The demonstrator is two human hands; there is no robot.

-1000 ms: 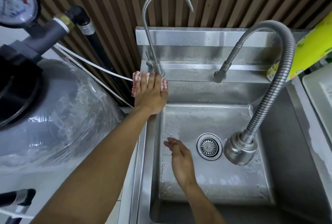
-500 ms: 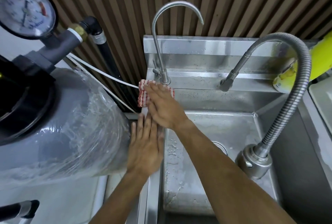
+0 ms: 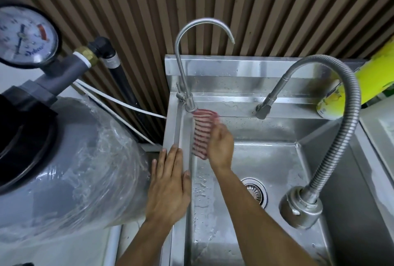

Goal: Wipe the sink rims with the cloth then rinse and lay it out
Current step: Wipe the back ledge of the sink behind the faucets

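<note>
Slatted wall behind steel sink (image 3: 319, 159). Left hand (image 3: 168, 187) is laid flat, fingers wide, on the rim to brace; striped cloth (image 3: 201, 133), just ahead & inboard, is gripped by right hand (image 3: 220, 148) for wiping.

Left hand (image 3: 168, 189) flat, fingers together; right hand (image 3: 220, 145) closed, blurred.

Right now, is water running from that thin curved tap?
Off. No stream leaves the curved tap's spout, though droplets sit in the sink. The right hand presses the striped cloth against the sink's left inner wall.
</note>
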